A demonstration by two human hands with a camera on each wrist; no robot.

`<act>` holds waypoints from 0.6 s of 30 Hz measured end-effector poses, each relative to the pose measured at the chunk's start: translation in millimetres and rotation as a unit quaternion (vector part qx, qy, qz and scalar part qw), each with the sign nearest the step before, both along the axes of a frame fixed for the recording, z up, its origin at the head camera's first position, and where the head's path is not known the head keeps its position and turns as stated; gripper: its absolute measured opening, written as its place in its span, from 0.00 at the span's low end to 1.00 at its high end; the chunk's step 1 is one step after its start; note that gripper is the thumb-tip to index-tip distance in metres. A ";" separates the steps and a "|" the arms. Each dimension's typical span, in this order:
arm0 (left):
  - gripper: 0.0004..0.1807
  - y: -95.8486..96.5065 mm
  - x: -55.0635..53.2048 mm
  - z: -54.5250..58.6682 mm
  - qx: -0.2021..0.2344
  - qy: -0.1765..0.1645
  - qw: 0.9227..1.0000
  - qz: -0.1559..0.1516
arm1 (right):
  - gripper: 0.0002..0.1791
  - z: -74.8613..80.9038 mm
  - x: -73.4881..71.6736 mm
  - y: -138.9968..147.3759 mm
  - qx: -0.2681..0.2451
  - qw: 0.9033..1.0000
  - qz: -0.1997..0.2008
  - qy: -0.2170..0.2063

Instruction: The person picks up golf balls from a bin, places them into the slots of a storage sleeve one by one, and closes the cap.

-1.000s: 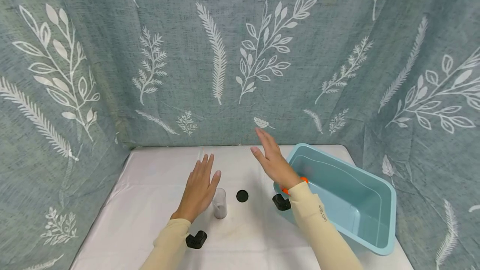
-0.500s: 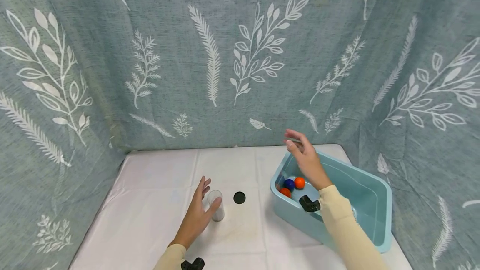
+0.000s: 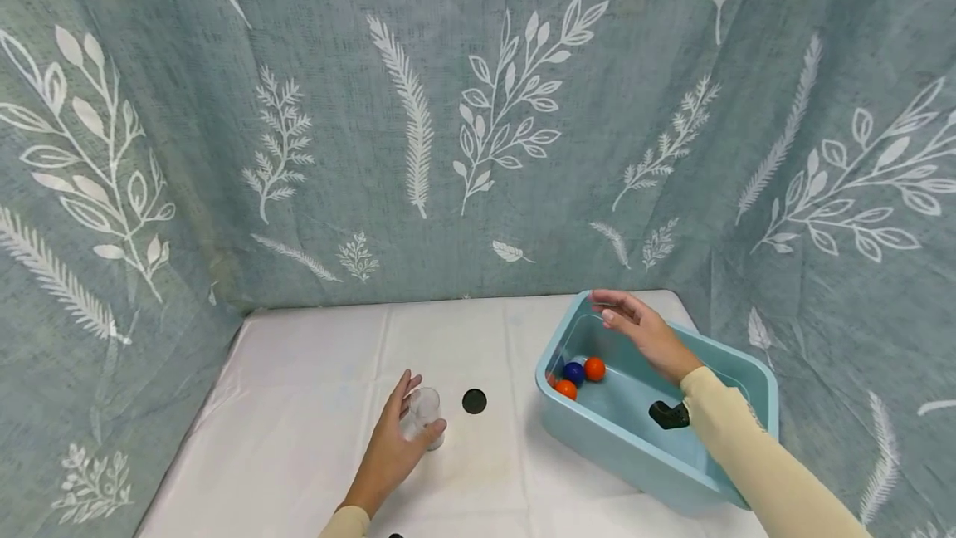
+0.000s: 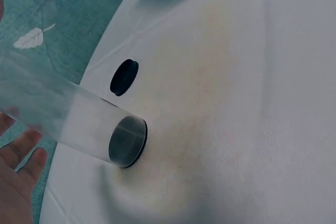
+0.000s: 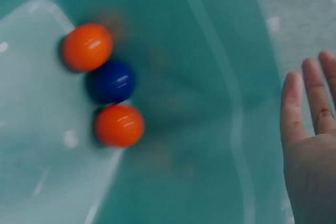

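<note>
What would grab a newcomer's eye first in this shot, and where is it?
Probably the two orange balls and the blue ball, bright together at one end of the teal bin. Next, the clear tube standing on the white table, with the left hand close around it, and the black disc lying apart from the tube.

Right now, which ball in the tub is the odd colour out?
The dark blue ball, sitting between one orange ball and a second orange ball; it alone isn't orange.
</note>
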State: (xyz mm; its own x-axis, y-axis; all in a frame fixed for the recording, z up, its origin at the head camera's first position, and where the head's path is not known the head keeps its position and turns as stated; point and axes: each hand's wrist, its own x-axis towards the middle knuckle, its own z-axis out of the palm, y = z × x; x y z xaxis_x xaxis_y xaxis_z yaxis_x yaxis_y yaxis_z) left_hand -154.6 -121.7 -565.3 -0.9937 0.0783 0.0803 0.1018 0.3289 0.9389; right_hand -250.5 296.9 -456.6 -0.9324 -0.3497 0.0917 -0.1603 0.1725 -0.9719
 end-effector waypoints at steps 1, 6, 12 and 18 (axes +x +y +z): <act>0.55 -0.4 0.2 -0.3 -0.003 0.001 1.000 0.001 | 0.27 -5.0 -2.5 2.8 0.004 1.000 0.005 -0.012; 0.54 1.1 4.3 -5.2 -0.009 0.006 1.000 0.009 | 0.29 -35.9 -10.2 14.7 0.039 0.998 -0.013 -0.054; 0.54 3.1 6.5 -7.9 -0.019 0.012 1.000 0.009 | 0.30 -70.4 -10.4 13.4 0.108 0.988 -0.060 -0.088; 0.55 2.0 5.7 -9.2 -0.026 0.010 1.000 0.010 | 0.30 -99.0 -3.5 10.7 0.128 0.983 -0.080 -0.102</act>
